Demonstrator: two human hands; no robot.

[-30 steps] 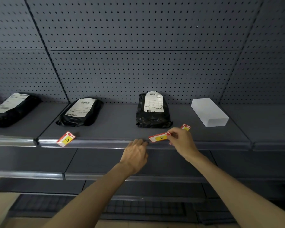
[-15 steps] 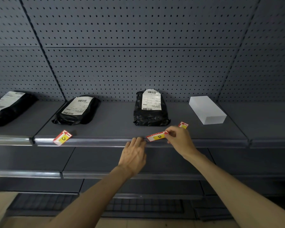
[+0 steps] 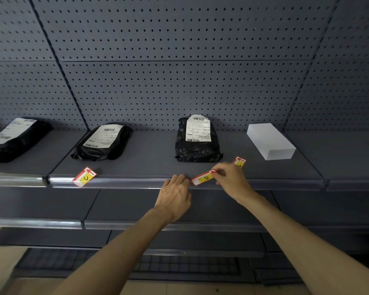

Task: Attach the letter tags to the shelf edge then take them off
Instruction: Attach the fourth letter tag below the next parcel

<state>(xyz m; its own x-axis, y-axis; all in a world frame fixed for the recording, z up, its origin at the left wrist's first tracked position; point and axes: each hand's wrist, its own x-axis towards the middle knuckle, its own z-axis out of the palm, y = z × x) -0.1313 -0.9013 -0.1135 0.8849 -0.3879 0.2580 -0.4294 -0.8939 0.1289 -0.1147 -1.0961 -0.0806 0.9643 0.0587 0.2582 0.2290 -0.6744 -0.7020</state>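
Note:
A red, white and yellow tag marked D (image 3: 202,178) lies along the grey shelf edge (image 3: 136,183), tilted a little. My right hand (image 3: 230,177) pinches its right end. My left hand (image 3: 175,194) touches its left end with the fingertips, fingers curled against the edge rail. A tag marked C (image 3: 84,177) rests tilted on the shelf front at the left. A third tag (image 3: 239,161) peeks out behind my right hand, its letter mostly hidden.
On the shelf stand three black parcels with white labels (image 3: 197,139) (image 3: 103,142) (image 3: 13,137) and a white box (image 3: 270,141). A pegboard wall rises behind. Lower shelves (image 3: 51,223) run beneath my forearms.
The D tag has settled slightly lower against the shelf edge, with both hands staying at its ends. The view has shifted a little.

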